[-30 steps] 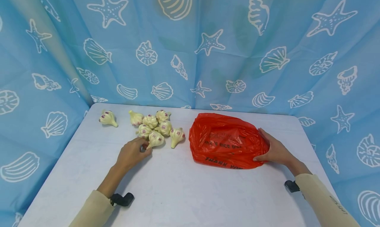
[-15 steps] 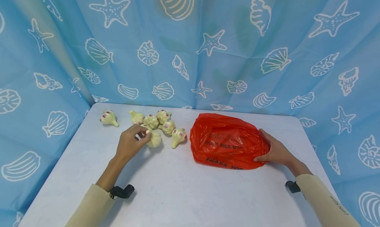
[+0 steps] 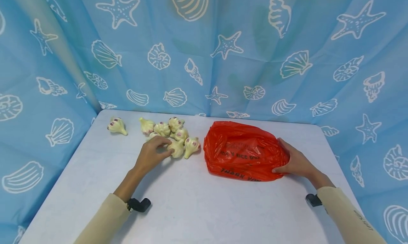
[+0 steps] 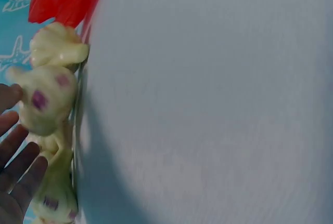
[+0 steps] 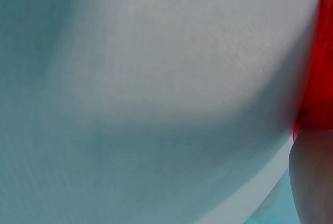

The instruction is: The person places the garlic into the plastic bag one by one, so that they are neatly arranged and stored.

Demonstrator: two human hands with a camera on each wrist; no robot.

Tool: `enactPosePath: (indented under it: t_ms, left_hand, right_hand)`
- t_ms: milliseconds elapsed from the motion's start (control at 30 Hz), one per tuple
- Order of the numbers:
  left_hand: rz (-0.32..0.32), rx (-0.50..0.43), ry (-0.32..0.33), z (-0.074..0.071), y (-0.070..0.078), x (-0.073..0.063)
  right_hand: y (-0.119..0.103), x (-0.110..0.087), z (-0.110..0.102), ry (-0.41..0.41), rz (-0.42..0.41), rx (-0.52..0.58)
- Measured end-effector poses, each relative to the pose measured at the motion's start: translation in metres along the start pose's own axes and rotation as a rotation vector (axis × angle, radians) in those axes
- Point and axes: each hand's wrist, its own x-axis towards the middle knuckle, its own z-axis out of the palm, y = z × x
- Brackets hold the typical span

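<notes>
My left hand pinches a cream garlic bulb with purple patches between thumb and fingers, at the front of a cluster. In the left wrist view this bulb is at my fingertips, with other bulbs above and below it. My right hand grips the right end of a red plastic bag, its thumb in front and its other fingers partly behind. Black lettering on the bag reads "THANK YOU". The right wrist view catches only an edge of the bag beside a finger.
Several garlic bulbs lie close together at the back left of the white table. One more bulb lies apart, near the far left corner. A blue shell-patterned curtain stands right behind the table and at both sides.
My left hand has raised the front garlic bulb a little and carried it right, beside the rightmost bulb. My right hand and the red plastic bag have stayed in place.
</notes>
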Motion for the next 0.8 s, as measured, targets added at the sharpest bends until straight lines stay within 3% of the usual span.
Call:
enactPosePath:
  t_ms: [267,400,600,800]
  left_hand:
    - [0.063,0.050,-0.057,0.008,0.006,0.006]
    - [0.032,0.098,-0.104,0.010,0.009,0.013]
    - [-0.034,0.094,-0.185,0.012,0.011,0.021]
    - [-0.041,0.127,-0.232,0.013,0.010,0.022]
  right_hand:
    - [-0.002,0.000,0.000,0.000,0.004,-0.001]
    - [0.000,0.000,0.000,0.003,0.003,0.004]
    - [0.001,0.000,0.000,0.000,0.000,0.016]
    - [0.000,0.000,0.000,0.001,-0.013,0.019]
